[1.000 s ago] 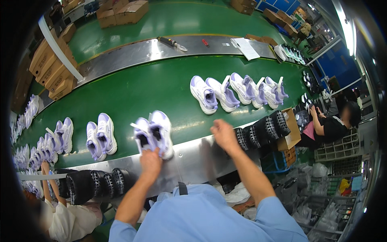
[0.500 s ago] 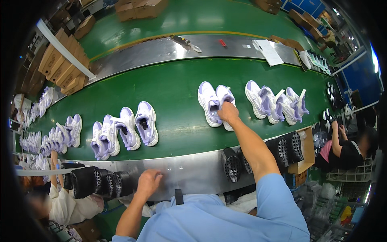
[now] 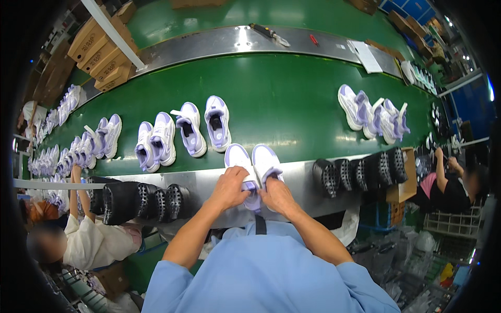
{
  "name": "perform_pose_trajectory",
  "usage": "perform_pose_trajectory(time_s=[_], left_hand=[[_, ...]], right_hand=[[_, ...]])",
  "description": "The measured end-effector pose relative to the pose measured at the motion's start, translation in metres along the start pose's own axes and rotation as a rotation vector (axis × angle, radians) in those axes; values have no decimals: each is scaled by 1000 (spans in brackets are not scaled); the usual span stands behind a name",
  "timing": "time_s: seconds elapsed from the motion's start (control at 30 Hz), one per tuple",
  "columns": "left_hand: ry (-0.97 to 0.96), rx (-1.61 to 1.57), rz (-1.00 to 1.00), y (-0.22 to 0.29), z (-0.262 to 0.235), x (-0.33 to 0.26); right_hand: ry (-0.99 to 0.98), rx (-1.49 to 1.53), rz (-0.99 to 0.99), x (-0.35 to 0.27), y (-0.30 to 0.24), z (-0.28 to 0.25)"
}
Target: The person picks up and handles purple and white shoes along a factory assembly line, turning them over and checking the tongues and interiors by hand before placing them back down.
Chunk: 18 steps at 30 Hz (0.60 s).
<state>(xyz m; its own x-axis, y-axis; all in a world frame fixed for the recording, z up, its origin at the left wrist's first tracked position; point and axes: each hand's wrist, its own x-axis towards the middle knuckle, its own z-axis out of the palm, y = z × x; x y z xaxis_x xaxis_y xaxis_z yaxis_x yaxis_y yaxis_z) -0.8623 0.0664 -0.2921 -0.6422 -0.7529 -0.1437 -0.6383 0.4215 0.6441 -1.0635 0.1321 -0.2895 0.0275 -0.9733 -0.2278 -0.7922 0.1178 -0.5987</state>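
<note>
A pair of white and lavender sneakers stands side by side in front of me, toes pointing away, over the near metal ledge (image 3: 209, 182). My left hand (image 3: 232, 187) is closed on the left sneaker (image 3: 237, 156), its fingers over the tongue area. On the right sneaker (image 3: 265, 156), my right hand (image 3: 278, 196) grips the collar, with some fingertips hidden in the opening. The heels are partly covered by my hands. Just left of the pair, other white and lavender sneakers (image 3: 217, 125) rest on the green conveyor belt (image 3: 282, 109).
More such sneakers (image 3: 350, 107) sit on the belt at right. Black ridged shoe-shaped blocks (image 3: 326, 177) line the ledge on both sides. A cutter-like tool (image 3: 269, 34) and white papers (image 3: 365, 56) lie on the far ledge. Co-workers are at far left and right.
My right hand has drawn the sneaker pair off the belt toward me. My left hand has risen from the ledge onto the left sneaker. The view has shifted.
</note>
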Motion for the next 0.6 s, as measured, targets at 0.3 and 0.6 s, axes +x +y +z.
perform_pose_trajectory(time_s=[0.3,0.6], left_hand=[[128,147,93,50,39,41],[-305,-825,-452,23,14,87]], right_hand=[[311,29,200,-52,41,10],[209,16,236,-61,28,-30]])
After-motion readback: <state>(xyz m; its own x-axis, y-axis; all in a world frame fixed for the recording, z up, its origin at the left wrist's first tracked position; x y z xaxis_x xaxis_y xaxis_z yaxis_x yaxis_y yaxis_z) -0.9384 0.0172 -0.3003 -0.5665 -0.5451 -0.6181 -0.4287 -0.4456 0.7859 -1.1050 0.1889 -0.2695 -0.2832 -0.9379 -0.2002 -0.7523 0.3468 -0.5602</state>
